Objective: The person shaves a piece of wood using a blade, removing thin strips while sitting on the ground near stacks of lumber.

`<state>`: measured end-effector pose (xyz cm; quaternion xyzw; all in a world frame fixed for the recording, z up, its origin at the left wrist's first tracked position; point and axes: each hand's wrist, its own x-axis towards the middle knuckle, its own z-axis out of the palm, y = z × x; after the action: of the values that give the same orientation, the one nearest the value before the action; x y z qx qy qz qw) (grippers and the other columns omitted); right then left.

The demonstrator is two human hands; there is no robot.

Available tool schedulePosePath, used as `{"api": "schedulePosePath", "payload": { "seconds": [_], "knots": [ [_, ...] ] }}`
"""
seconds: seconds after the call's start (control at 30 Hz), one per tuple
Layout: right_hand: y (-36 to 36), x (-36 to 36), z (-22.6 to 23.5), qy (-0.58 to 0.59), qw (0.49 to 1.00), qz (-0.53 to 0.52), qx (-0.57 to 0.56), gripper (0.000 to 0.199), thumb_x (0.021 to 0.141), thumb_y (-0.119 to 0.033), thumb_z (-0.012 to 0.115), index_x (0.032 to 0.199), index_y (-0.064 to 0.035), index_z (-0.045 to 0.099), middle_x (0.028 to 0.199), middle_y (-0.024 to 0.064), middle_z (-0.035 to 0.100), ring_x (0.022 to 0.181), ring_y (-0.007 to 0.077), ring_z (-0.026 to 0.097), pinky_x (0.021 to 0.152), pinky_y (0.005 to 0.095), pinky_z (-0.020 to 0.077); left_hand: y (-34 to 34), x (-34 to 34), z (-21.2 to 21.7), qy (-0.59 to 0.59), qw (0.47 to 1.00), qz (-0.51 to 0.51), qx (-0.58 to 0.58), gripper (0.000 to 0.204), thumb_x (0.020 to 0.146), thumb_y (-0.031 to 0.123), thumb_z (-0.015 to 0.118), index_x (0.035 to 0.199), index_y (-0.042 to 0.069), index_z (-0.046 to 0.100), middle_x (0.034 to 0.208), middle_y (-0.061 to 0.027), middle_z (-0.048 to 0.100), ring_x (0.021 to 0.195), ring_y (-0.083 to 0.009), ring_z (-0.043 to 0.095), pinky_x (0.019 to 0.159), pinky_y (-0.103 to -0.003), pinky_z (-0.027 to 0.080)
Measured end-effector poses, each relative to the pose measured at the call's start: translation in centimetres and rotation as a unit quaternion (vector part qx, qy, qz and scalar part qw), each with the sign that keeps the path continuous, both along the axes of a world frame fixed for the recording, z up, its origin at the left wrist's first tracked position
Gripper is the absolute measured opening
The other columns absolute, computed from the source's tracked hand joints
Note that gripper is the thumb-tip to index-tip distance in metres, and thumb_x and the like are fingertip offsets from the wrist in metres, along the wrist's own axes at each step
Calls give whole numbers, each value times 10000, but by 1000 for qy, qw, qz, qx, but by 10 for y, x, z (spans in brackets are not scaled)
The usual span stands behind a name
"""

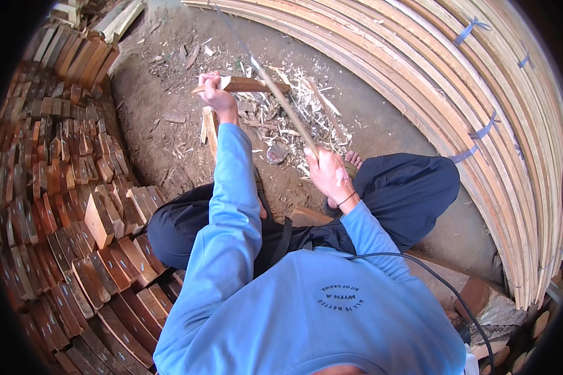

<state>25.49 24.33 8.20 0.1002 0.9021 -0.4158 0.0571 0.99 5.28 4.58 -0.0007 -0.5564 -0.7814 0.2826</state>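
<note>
My left hand (214, 95) is closed around the left end of a short brown wood block (245, 85), out at arm's length over the ground. The block lies roughly level, with a pale cut face near my fingers. My right hand (331, 177) grips the lower end of a long wooden tool handle (288, 111), which slants up and left and crosses in front of the block's right end. Beyond the handle's top, a thin part is blurred, so the tool's kind cannot be made out. Another pale wood piece (210, 132) stands below my left wrist.
Wood shavings (319, 115) litter the dirt floor (162, 94) around the block. Stacked cut wood blocks (62, 181) rise along the left. Long bundled wooden strips (413, 69), tied with blue bands (471, 30), curve along the right. A black cable (444, 284) runs past my right side.
</note>
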Motion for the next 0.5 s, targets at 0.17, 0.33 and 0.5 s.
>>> {"api": "schedulePosePath", "payload": {
  "seconds": [0.17, 0.33, 0.5],
  "knots": [
    [4, 1, -11, -7, 999, 37, 31, 434, 975, -298, 507, 761, 63, 616, 671, 297, 588, 683, 451, 634, 648, 503, 498, 2, -1, 2, -3, 1000, -14, 5, 126, 797, 18, 417, 675, 15, 387, 809, -79, 446, 813, -187, 479, 862, -330, 426],
    [-1, 7, 11, -22, 999, -24, 18, 481, 986, -369, 466, 798, 37, 643, 732, 309, 609, 760, 507, 611, 787, 586, 422, 1, 3, 0, 6, 1000, -18, -2, 98, 790, -6, 419, 702, 21, 388, 821, -72, 431, 832, -181, 475, 859, -331, 431],
    [14, 7, -6, -126, 991, 5, 42, 476, 986, -406, 441, 920, 8, 665, 837, 320, 636, 824, 541, 595, 896, 621, 382, 3, 2, -3, -20, 999, -12, -38, 95, 791, -12, 420, 705, 16, 389, 834, -69, 430, 833, -177, 476, 844, -331, 433]
  ]
}}
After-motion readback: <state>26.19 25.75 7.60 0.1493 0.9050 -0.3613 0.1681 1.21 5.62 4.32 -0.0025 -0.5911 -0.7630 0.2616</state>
